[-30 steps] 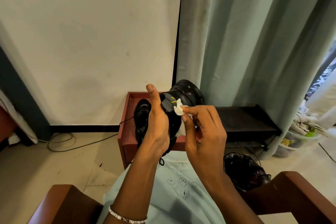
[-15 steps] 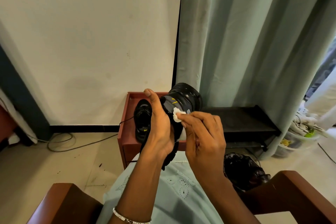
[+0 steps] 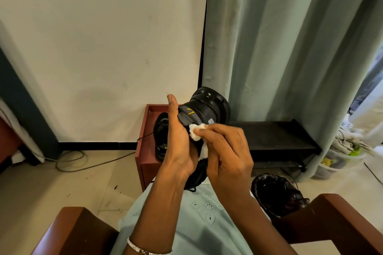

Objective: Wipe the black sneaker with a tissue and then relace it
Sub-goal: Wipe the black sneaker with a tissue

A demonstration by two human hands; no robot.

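Observation:
A glossy black sneaker point(image 3: 209, 105) with a small yellow logo is held up in front of me, toe pointing away and up. My left hand point(image 3: 178, 147) grips its left side, thumb stretched up along the tongue. My right hand point(image 3: 226, 151) pinches a crumpled white tissue point(image 3: 195, 131) and presses it against the sneaker's grey tongue area. A black lace end point(image 3: 192, 189) dangles below the shoe. The heel is hidden behind my hands.
A second black sneaker point(image 3: 162, 134) lies on a red-brown low table point(image 3: 145, 151) by the wall. A black shoe rack point(image 3: 275, 136) stands to the right, a black bag-lined bin point(image 3: 275, 192) below it. Wooden chair arms point(image 3: 335, 219) flank my lap. Curtain behind.
The right hand has slid the tissue down and toward me along the tongue. The sneaker has tipped slightly, toe more to the right; the left hand keeps its hold.

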